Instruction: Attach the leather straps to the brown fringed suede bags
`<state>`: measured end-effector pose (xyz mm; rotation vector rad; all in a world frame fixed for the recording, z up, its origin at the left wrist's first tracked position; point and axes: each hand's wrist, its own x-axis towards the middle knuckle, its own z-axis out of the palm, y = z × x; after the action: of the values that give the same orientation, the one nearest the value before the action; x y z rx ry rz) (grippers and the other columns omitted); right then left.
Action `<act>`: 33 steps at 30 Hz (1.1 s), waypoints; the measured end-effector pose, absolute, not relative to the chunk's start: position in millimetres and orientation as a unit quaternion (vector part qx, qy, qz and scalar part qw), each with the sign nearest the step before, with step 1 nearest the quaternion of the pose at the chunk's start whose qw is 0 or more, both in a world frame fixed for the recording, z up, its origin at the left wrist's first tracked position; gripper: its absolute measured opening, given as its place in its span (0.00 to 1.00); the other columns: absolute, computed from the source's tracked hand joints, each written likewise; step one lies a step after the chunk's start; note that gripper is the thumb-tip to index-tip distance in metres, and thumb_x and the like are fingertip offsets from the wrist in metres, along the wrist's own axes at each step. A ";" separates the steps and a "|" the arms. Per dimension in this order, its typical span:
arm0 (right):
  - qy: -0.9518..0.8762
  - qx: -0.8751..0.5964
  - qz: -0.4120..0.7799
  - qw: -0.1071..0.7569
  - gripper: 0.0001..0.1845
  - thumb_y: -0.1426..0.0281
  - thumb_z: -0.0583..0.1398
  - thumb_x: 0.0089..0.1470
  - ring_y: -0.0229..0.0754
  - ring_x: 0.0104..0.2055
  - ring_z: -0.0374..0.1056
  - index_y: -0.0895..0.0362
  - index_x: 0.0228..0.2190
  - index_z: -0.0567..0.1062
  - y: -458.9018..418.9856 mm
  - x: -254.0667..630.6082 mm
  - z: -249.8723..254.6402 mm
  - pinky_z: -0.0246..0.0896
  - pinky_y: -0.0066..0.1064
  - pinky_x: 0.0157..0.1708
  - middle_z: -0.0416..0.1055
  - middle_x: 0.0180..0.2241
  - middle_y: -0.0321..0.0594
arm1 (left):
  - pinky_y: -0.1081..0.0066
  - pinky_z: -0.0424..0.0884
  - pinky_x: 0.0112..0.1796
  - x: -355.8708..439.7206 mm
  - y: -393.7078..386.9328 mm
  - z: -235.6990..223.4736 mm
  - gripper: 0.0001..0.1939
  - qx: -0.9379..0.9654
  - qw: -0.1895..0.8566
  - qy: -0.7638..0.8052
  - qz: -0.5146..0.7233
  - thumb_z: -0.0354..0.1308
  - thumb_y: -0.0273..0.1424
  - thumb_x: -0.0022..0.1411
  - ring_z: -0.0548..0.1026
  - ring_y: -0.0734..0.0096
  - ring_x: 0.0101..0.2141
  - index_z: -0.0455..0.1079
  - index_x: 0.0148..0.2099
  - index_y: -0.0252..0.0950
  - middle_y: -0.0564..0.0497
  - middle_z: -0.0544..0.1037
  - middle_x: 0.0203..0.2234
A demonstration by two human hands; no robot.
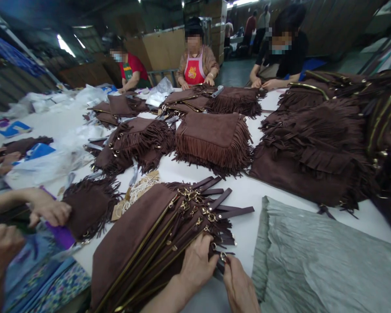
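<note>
In front of me lies a fanned stack of dark brown suede-like bags (133,243) with gold zippers, metal clasps and short straps. My left hand (198,256) has its fingers curled over the near end of the top bag, thumb towards my right hand. My right hand (239,282) pinches a gold metal clasp (223,256) at that end of the bag. Part of the strap beneath is hidden by both hands. Close to the right is a grey-green crinkled sheet (326,256).
Fringed brown bags (213,134) lie in piles across the white table (244,187), with a large heap (319,143) at right. White string tags (140,191) lie behind my stack. At left, a co-worker's hand (50,211) touches another bag (87,206). Several people work opposite.
</note>
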<state>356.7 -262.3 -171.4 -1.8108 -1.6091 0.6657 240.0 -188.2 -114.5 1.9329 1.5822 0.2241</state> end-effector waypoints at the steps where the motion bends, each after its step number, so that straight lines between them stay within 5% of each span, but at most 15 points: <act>1: -0.600 -0.693 0.254 0.308 0.13 0.69 0.43 0.57 0.40 0.30 0.71 0.54 0.39 0.63 -261.9 355.9 -170.8 0.67 0.30 0.28 0.73 0.30 0.39 | 0.64 0.64 0.42 242.4 -190.7 -116.5 0.13 0.741 0.280 0.606 0.077 0.51 0.25 0.50 0.68 0.62 0.41 0.64 0.40 0.36 0.48 0.71 0.37; 7: -0.611 -0.681 0.251 0.316 0.13 0.69 0.43 0.57 0.39 0.30 0.71 0.54 0.40 0.63 -253.1 358.3 -162.3 0.67 0.29 0.28 0.72 0.31 0.39 | 0.62 0.66 0.39 249.9 -191.2 -123.8 0.08 0.753 0.187 0.626 0.076 0.48 0.21 0.48 0.69 0.62 0.37 0.64 0.32 0.36 0.47 0.70 0.33; 14: -0.684 -0.643 0.174 0.299 0.12 0.72 0.43 0.56 0.40 0.27 0.69 0.58 0.40 0.62 -230.8 357.9 -159.6 0.66 0.29 0.24 0.69 0.27 0.40 | 0.69 0.67 0.34 242.6 -185.4 -126.8 0.07 0.741 0.258 0.595 0.173 0.47 0.21 0.47 0.70 0.68 0.30 0.63 0.28 0.36 0.50 0.71 0.26; 33: -0.775 -0.568 0.095 0.262 0.16 0.75 0.42 0.56 0.43 0.28 0.64 0.65 0.45 0.59 -213.1 356.5 -166.5 0.67 0.32 0.25 0.64 0.27 0.44 | 0.73 0.63 0.31 240.9 -175.9 -117.6 0.05 0.655 0.399 0.626 0.138 0.46 0.24 0.46 0.67 0.72 0.26 0.63 0.25 0.35 0.53 0.70 0.22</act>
<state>356.5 -213.1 -166.5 -1.5356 -2.0961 0.2563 240.9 -175.9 -117.6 1.6578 1.5853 0.3487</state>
